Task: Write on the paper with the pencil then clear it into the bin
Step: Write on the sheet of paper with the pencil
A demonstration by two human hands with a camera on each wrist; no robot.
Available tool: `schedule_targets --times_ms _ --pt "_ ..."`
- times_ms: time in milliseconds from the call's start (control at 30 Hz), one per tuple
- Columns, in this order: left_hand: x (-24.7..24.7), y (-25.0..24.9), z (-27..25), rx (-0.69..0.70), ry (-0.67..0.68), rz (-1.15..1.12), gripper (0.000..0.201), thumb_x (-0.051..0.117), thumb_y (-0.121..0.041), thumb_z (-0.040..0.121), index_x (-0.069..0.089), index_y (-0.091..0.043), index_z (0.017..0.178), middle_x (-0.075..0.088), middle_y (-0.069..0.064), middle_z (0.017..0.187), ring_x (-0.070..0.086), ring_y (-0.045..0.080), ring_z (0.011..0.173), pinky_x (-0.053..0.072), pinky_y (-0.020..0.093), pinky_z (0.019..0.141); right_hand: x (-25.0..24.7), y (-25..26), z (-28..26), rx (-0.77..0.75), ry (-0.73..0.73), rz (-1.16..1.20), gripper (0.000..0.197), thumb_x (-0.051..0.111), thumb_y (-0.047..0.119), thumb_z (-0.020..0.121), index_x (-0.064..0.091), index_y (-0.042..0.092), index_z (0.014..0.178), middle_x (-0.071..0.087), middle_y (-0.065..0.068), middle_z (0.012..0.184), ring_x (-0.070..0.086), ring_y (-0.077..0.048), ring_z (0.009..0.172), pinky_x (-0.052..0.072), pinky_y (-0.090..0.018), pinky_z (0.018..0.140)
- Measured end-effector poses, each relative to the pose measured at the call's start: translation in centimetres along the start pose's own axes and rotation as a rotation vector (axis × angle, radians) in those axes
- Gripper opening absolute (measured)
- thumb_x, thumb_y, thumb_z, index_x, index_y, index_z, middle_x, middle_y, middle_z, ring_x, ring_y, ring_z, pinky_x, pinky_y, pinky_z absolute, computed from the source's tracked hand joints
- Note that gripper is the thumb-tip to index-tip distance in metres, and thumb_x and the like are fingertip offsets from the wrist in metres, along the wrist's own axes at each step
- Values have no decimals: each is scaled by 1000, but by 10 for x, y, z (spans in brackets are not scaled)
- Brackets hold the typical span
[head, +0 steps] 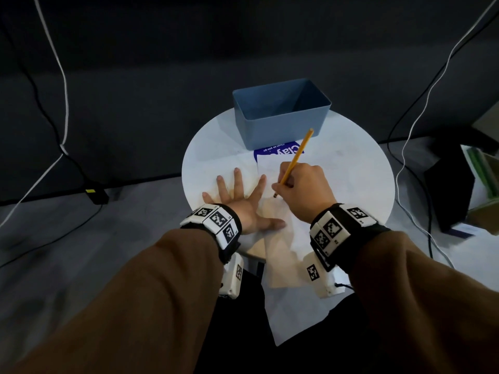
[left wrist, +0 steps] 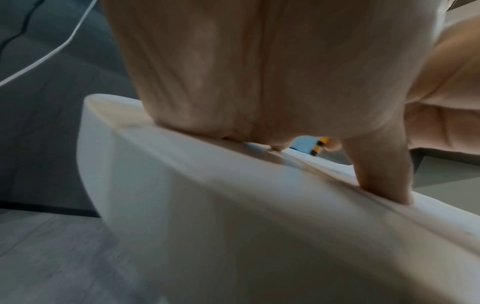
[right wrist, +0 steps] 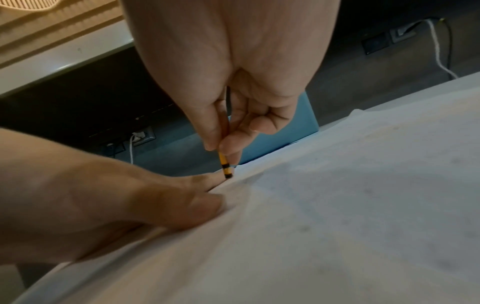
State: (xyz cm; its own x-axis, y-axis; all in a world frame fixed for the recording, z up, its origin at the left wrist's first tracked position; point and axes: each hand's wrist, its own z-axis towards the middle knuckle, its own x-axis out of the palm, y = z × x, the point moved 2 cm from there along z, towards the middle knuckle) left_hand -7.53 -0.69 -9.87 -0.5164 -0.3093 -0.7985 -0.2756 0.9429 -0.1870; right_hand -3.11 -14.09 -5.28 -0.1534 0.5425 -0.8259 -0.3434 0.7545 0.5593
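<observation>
Round white surface (head: 351, 168) is shared by paper (head: 280, 238) and, behind it, bin (head: 280, 114). Paper is pinned by the flat, spread left hand (head: 237, 201); pencil (head: 295, 160) is pinched by the right hand (head: 305, 190). Overhanging paper could crumple or tear if pressed hard.

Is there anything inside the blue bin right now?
No, the blue bin shows only its bare inside walls and floor in the head view.
</observation>
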Motion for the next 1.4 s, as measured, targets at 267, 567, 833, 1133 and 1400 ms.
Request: schedule_targets --times_ms 267,567,833,1133,1400 --pt "-1 1 -4 8 0 4 118 49 -91 68 -31 -51 144 -53 3 147 -42 44 137 -12 76 108 5 10 4 -21 38 -62 23 65 17 94 56 16 73 63 -3 71 57 -20 74 43 -27 66" --pt "-2 0 -4 7 16 -4 118 53 -89 69 -30 -51 145 -52 4 147 -41 44 137 -11 76 108 9 12 6 -29 61 -18 31 64 18 96 52 22 67 56 2 65 54 -16 67 38 -25 63" --pt "-2 1 -3 25 16 -21 117 53 -90 68 -28 -54 144 -51 3 148 -41 45 137 -13 76 107 14 15 5 -81 91 -7 30 64 16 94 53 23 67 62 0 67 57 -18 68 41 -27 60" --pt "-1 2 -2 15 5 -4 121 49 -95 64 -30 -52 145 -50 4 150 -38 44 140 -10 76 108 -8 -8 -4 -25 112 60 25 76 17 87 60 19 67 69 1 67 66 -14 69 53 -29 68" --pt "-1 3 -4 20 -4 -25 121 52 -93 64 -29 -53 144 -50 2 150 -39 43 139 -12 74 109 -25 -23 -6 -1 71 -53 31 72 16 90 55 19 65 60 5 62 58 -17 71 46 -29 68"
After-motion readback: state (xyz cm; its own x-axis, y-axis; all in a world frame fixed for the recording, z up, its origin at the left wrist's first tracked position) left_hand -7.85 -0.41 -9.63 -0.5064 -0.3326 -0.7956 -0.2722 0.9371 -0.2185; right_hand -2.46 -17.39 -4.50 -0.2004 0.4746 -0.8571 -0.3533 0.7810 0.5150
